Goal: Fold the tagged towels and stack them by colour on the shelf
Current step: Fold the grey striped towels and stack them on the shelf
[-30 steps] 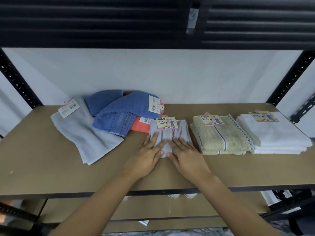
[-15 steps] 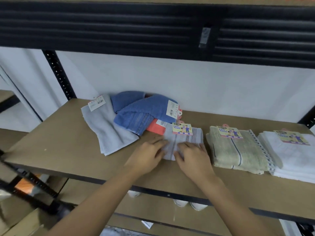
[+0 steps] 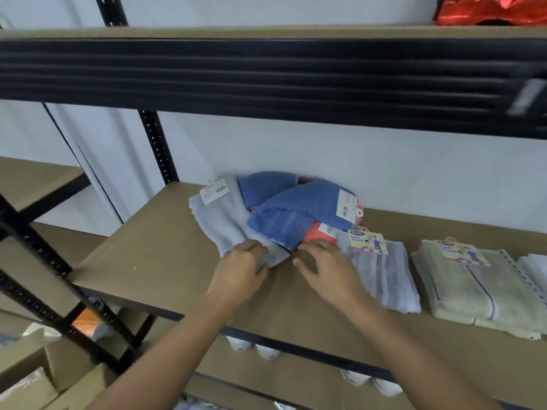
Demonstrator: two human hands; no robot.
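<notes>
On the brown shelf board (image 3: pixel 154 255) lies a loose pile: a light grey towel (image 3: pixel 225 220) with a tag, two blue towels (image 3: pixel 302 208), and an orange towel (image 3: pixel 321 236) beneath them. My left hand (image 3: pixel 239 267) grips the grey towel's near corner. Beside it, my right hand (image 3: pixel 322 267) has relaxed fingers touching the pile's near edge at the orange towel. To the right sit a folded striped grey towel (image 3: pixel 384 276), a folded green towel (image 3: pixel 473 291) and a white stack (image 3: pixel 535 270) cut off by the frame edge.
A black beam of the upper shelf (image 3: pixel 266 75) hangs low over the work area. A black upright (image 3: pixel 157 143) stands at the shelf's left rear corner. Cardboard boxes (image 3: pixel 29 365) sit on the floor at the lower left. A red shiny bag (image 3: pixel 488 10) lies on the top shelf.
Both hands left the folded striped towel and moved left to the loose pile. My left hand took hold of the grey towel's corner. The view swung left and upward.
</notes>
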